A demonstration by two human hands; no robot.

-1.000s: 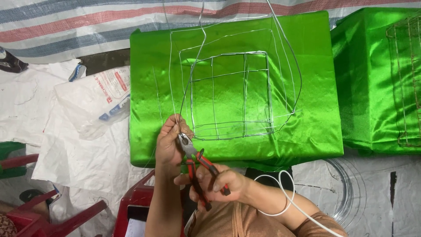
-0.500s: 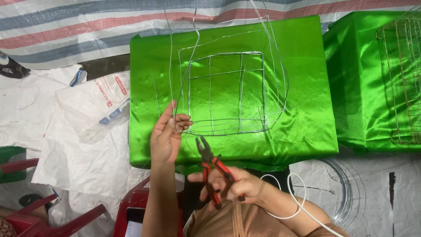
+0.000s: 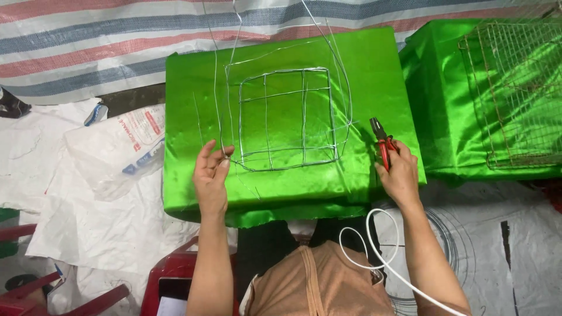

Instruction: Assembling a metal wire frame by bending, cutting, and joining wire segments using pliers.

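At the far left lie sheets of white plastic [image 3: 88, 234] spread over the ground, with one clear plastic bag [image 3: 120, 149] on top of them, and parts of red plastic chairs [image 3: 35, 292] are cut off by the lower edge, so their count cannot be told. Next comes one green satin-covered box [image 3: 187, 88] in the middle, and on it rests one wire frame [image 3: 287, 117], a square grid of thin silvery wire with loose strands arching up past the top of the view, where their ends are lost. The left hand [image 3: 212, 175] sits at the frame's lower left corner, thumb and forefinger pressed together on a wire strand there; the exact strand is too thin to make out. Behind everything runs one striped tarp [image 3: 88, 35] in red, grey and white. Further right, the right hand [image 3: 401, 172] is closed around the red handles of one pair of pliers [image 3: 381, 140], whose dark jaws point up and rest on the green cloth just beside the frame's right edge. One white cable [image 3: 374, 257] loops under that forearm and runs off the bottom. At the far right stands a second green-covered box [image 3: 433, 88], partly cut off, carrying one rusty wire mesh cage [image 3: 515, 93].
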